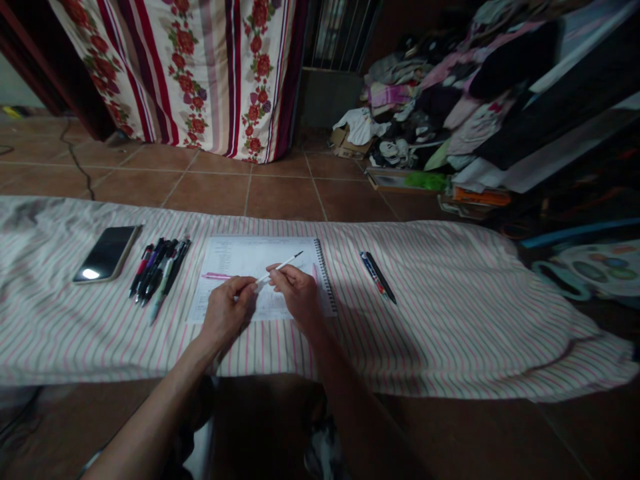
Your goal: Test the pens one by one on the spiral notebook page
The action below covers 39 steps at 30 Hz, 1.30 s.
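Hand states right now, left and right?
Left hand: closed, apparently pinching the near end of the thin white stick.
Right hand: closed, holding the same stick.

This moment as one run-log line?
left hand: at white rod end | right hand: pinching rod | beneath: spiral notebook | nearby: pens, phone

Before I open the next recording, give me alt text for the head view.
The right hand holds a slim white stick, left hand at its lower end, above a spiral notebook on striped cloth. Several pens and a phone lie left, two more pens right.
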Tool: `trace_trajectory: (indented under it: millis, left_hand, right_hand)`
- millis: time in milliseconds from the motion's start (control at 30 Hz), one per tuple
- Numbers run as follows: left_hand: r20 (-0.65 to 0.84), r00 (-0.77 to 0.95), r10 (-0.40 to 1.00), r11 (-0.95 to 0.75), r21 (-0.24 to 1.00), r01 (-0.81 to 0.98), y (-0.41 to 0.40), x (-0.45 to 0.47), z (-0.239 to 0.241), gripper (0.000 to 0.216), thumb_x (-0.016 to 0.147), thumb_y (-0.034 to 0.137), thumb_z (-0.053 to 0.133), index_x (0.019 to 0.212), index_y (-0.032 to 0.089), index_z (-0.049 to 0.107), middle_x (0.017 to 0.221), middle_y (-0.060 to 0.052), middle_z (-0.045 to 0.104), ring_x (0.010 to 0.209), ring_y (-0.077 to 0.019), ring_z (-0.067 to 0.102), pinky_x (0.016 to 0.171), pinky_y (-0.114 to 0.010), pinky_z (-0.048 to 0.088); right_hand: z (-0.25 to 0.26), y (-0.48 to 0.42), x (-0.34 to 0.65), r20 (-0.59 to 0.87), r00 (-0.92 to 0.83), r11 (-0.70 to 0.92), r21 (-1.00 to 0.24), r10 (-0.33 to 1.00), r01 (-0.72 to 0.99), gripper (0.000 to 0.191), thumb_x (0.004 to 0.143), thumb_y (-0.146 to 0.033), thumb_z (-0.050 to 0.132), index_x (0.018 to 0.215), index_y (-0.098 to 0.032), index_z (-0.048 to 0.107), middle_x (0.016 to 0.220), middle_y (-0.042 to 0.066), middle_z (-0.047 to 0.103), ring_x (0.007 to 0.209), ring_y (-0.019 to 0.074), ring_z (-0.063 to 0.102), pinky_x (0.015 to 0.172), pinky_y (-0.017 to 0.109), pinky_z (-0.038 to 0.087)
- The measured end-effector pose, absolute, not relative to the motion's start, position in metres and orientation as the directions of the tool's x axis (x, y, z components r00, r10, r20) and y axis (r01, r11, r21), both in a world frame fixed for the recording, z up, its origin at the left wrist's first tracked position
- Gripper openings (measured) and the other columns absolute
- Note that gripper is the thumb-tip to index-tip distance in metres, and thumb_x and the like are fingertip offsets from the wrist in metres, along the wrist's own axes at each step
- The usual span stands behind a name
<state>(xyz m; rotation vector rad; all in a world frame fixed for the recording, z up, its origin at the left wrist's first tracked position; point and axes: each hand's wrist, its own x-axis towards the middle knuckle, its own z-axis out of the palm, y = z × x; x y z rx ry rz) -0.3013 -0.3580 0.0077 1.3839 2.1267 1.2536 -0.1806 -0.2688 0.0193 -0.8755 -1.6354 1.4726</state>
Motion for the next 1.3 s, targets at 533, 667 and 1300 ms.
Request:
trace_trajectory:
  millis: [533, 667, 1300]
  left_hand:
    - [0.133, -0.508, 0.851, 0.184, 0.831, 0.525, -0.3585, -0.3004, 0.0092, 0.026, 0.081, 0.037, 0.049, 0.085, 0.02, 0.068, 0.078, -0.003, 0.071, 0.072, -0.0194, 0.064, 0.07, -0.032, 0.048]
    - [0.14, -0.495, 0.857, 0.184, 0.815, 0.549, -0.359, -0.2992, 0.0093, 0.025, 0.082, 0.036, 0.048, 0.085, 0.019, 0.067, 0.077, -0.003, 0.07, 0.071, -0.0186, 0.063, 0.068, -0.03, 0.048]
    - [0.039, -0.579, 0.815, 0.061, 0.986, 0.153, -0.3528, -0.2977, 0.0038, 0.022, 0.076, 0.034, 0.056, 0.083, 0.016, 0.067, 0.071, -0.001, 0.068, 0.067, -0.0142, 0.058, 0.067, -0.026, 0.046]
  right_hand:
    - [0.01, -0.2704, -0.185, 0.084, -0.497, 0.045, -0.995, 0.864, -0.09, 0.021, 0.08, -0.035, 0.055, 0.08, -0.018, 0.066, 0.074, 0.004, 0.07, 0.064, 0.0143, 0.067, 0.064, 0.028, 0.055]
    - [0.0105, -0.2698, -0.1844, 0.087, -0.506, 0.055, -0.995, 0.858, -0.079, 0.02, 0.08, -0.035, 0.055, 0.08, -0.018, 0.065, 0.075, 0.004, 0.07, 0.063, 0.0137, 0.066, 0.062, 0.027, 0.055]
    - [0.0195, -0.274, -0.1847, 0.164, -0.454, 0.157, -0.986, 0.876, -0.052, 0.02, 0.082, -0.032, 0.05, 0.085, -0.017, 0.063, 0.07, 0.003, 0.068, 0.064, 0.0137, 0.065, 0.063, 0.026, 0.054]
